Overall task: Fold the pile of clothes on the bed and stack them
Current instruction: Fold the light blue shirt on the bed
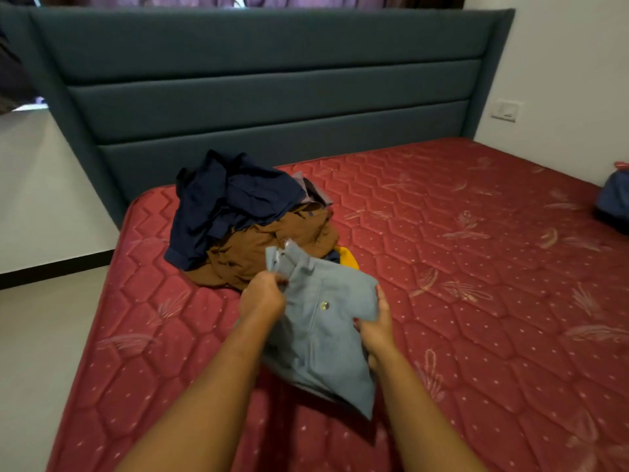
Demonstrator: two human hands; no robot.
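At the left, the pile of clothes point(252, 216) sits on the red quilted mattress point(476, 267) near the grey-blue headboard point(272, 97). A navy garment point(224, 202) lies on top, a brown garment point(272, 247) beneath it, and a scrap of yellow cloth point(350, 257) shows at the pile's near right edge.

Just in front of the pile our left hand point(262, 296) has its fingers bunched tight on the collar end of a light blue-grey shirt point(323, 335), which we hold above the mattress, its lower part hanging toward us. A small round metal button point(324, 304) shows on the front.

Further right, our right hand point(376, 330) grips the shirt's side edge, thumb on the front and fingers curled behind, clamped on the cloth.

We judge the shirt light, soft and limp: it will sag and crease wherever it is unsupported, and it should not slip from a pinch. It seems best taken at the two shoulder seams so it hangs flat, then laid front-down on the bare mattress beside the pile.

At the far right edge a dark blue bag point(614, 202) rests on the bed.
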